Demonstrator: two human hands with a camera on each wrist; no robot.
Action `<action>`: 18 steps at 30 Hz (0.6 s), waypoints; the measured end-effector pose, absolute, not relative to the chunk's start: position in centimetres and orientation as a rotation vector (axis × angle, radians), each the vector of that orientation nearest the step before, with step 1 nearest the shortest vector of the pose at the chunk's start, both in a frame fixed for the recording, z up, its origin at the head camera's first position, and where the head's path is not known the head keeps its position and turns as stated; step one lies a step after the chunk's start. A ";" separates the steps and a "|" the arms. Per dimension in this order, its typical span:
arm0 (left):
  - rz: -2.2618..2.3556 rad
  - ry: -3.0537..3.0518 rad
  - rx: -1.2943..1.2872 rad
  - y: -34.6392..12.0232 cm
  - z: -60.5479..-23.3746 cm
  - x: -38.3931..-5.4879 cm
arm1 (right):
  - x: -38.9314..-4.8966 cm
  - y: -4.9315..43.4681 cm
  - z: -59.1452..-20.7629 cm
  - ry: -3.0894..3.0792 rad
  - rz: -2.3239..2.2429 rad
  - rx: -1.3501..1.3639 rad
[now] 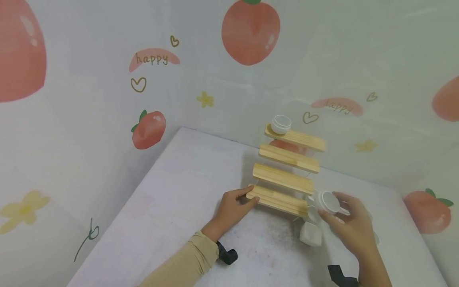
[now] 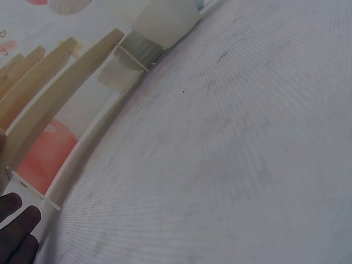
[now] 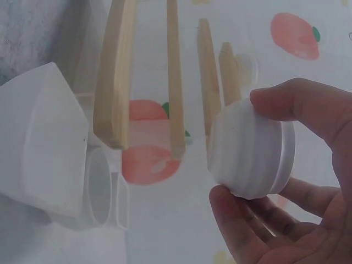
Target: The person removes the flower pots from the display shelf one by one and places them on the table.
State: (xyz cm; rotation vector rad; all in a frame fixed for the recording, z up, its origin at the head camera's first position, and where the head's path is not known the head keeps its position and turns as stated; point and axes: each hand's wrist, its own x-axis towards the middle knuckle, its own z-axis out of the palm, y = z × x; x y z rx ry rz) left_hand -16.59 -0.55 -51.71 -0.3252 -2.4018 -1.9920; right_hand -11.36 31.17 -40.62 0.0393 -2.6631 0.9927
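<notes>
A four-tier wooden shelf rack [image 1: 285, 176] with thin clear supports stands on the table. My left hand [image 1: 233, 205] pinches the left end of its lowest board [image 1: 279, 201], thumb at the front edge and forefinger on top. In the left wrist view, other fingers [image 2: 22, 228] show below that board. My right hand [image 1: 355, 223] holds a small white round ribbed jar [image 1: 329, 202] to the right of the rack; thumb and fingers grip its sides in the right wrist view. A similar white jar [image 1: 281, 124] sits on the left end of the top board.
Beside the rack's right end is a white squarish container [image 1: 310, 234]. A white cup with a handle [image 3: 100, 187] stands close by it, partly behind my right hand in the head view. The white table [image 1: 157, 223] meets a printed wall covering [image 1: 229, 99] at the back.
</notes>
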 end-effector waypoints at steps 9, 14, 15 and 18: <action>-2.000 -2.406 -0.318 -0.6 -51.4 -16.5 | -10.9 31.4 -41.2 -2.693 0.986 -0.008; -2.009 -2.403 -0.320 -0.6 -51.5 -16.5 | -10.5 31.4 -41.4 -2.711 1.011 -0.041; -2.008 -2.401 -0.323 -0.5 -51.5 -16.5 | -10.4 31.4 -41.5 -2.717 1.013 -0.057; -2.003 -2.394 -0.330 -0.6 -51.5 -16.5 | -10.2 31.5 -41.8 -2.729 1.017 -0.091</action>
